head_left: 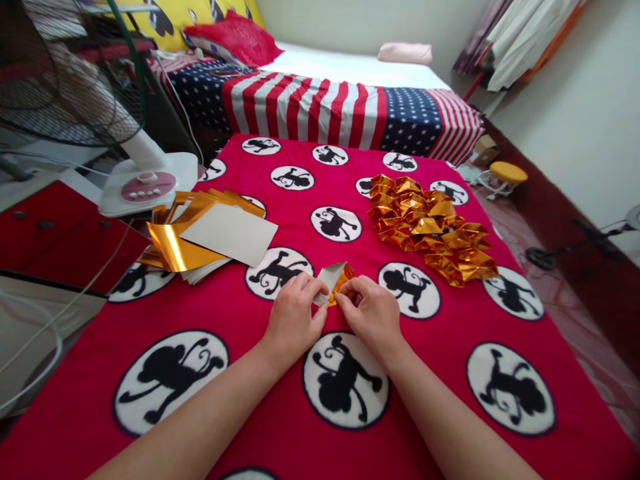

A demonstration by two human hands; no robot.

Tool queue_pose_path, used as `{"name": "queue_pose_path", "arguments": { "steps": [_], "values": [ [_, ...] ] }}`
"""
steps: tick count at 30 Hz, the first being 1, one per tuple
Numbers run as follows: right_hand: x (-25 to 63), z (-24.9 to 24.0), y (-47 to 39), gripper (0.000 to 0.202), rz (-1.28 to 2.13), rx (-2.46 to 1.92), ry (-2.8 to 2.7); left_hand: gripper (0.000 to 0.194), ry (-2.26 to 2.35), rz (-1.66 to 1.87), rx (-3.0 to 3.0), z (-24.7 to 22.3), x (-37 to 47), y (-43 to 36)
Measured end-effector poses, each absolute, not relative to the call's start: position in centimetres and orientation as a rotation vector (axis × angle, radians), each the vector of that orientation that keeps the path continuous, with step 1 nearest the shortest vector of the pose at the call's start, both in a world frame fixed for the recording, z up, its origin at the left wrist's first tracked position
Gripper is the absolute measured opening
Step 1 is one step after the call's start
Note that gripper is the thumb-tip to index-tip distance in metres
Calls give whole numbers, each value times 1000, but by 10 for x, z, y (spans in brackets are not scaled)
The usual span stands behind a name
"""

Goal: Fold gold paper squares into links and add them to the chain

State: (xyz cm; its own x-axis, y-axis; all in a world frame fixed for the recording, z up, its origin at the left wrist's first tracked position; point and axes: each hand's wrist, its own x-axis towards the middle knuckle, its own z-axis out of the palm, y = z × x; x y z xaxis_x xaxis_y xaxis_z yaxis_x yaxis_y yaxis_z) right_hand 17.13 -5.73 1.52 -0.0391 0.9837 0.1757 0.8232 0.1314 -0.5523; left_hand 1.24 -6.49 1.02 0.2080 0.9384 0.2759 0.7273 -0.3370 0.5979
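Between my hands, low over the red monkey-print cloth [240, 307], is a partly folded sheet of gold foil paper [334, 279], its pale back and shiny gold side both showing. My left hand [296, 310] pinches its left edge with thumb and fingers. On the gold right side, my right hand [369, 308] closes thumb and forefinger on the paper. To the left lies a loose stack of gold foil paper [173, 243], with a pale sheet [233, 232] face down on top. Several rows of folded gold foil pieces [425, 220] sit at the right.
A fan [150, 180] on a white base stands beyond the stack at the left, near a red cabinet [60, 227]. Behind the table is a bed [320, 110] with a flag-print cover. A yellow stool [507, 172] stands on the floor at the right.
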Motion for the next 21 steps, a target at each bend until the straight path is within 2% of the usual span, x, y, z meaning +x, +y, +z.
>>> {"name": "queue_pose_path", "arguments": {
  "steps": [9,16,21],
  "values": [
    [174,13,-59,6,482,-1647,-1901,20,1474,786,2233,9,8,-63],
    [183,9,-57,20,516,-1549,-1896,20,1452,824,2240,7,7,-62],
    [176,12,-68,15,467,-1470,-1790,20,1465,824,2238,7,7,-61]
  ]
}}
